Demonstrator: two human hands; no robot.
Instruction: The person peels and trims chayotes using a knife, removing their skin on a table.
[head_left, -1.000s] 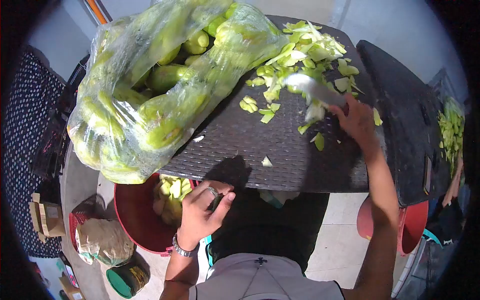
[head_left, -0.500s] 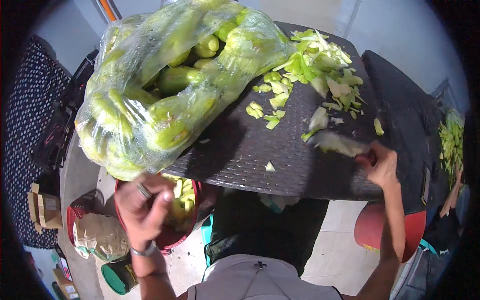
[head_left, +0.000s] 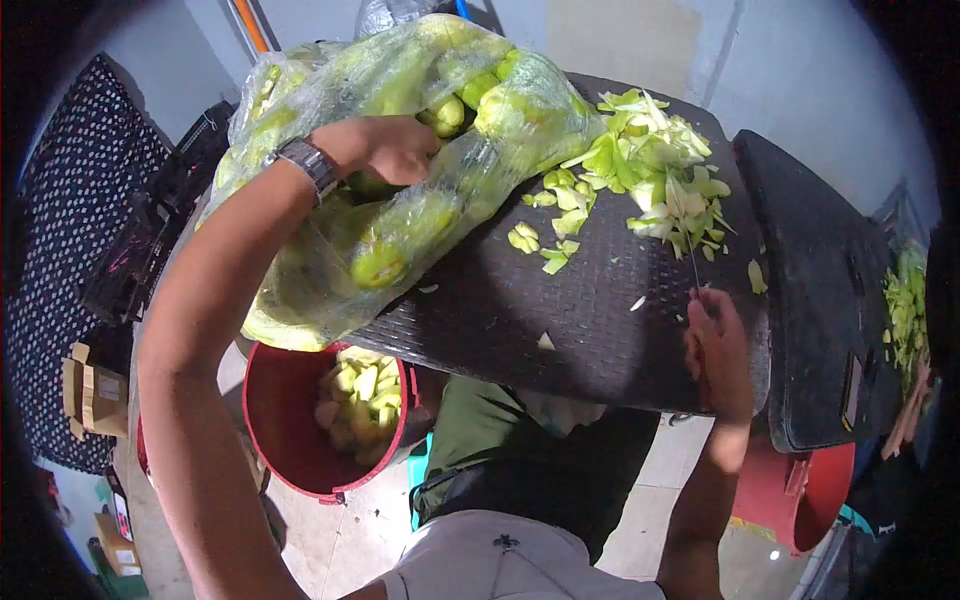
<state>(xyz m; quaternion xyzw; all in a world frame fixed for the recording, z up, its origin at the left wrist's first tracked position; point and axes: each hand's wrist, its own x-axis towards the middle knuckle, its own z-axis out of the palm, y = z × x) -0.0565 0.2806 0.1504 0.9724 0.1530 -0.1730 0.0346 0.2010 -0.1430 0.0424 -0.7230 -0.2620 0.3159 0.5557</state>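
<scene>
My left hand point(head_left: 400, 150) reaches into the opening of a clear plastic bag point(head_left: 330, 290) full of green vegetables; its fingertips are hidden, and whether it grips one I cannot tell. My right hand point(head_left: 715, 335) is closed round the handle of a knife point(head_left: 692, 258) near the table's right front part. The thin blade points away from me toward a heap of green and white peelings point(head_left: 645, 150). Smaller scraps point(head_left: 523, 237) lie between the bag and the heap on the dark woven table point(head_left: 560, 320).
Below the table's left front edge stands a red bucket point(head_left: 275, 420) holding pale peeled pieces point(head_left: 365, 400). Another red bucket point(head_left: 820, 490) is at the lower right. A dark panel point(head_left: 810, 280) adjoins the table's right side. Part of another person's arm point(head_left: 908, 420) shows at far right, near more greens point(head_left: 905, 310).
My left hand has gone from above the red bucket up into the bag. The knife in my right hand has swung from pointing left to pointing away, beside the heap.
</scene>
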